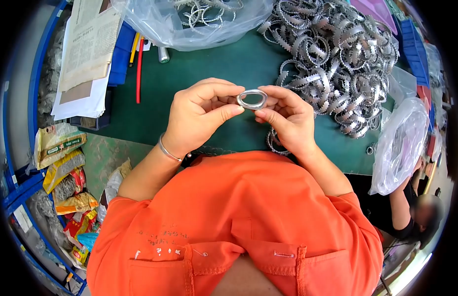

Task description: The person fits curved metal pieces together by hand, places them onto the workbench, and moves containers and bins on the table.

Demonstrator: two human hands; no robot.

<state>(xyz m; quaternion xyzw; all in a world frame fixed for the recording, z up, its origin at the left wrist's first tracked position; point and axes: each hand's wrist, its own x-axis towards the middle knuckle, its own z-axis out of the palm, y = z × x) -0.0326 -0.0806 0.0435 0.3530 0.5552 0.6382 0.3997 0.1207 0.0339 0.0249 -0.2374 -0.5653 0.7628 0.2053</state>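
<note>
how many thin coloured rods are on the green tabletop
2: one thin yellow rod by the blue plastic bin, one thin red rod just right; others may be hidden.

Before you, desk (204, 69): heap of strips (357, 59) on its right, bag (155, 29) with more strips (204, 12) at the far side, rod (138, 71) to the left, papers (85, 59) farther left. Ring (245, 104) between your left fingers (234, 110) and right fingers (280, 92), over the desk. Packets (61, 148) low on your left; second bag (401, 143) off right, a person (400, 209) beside it.
</note>
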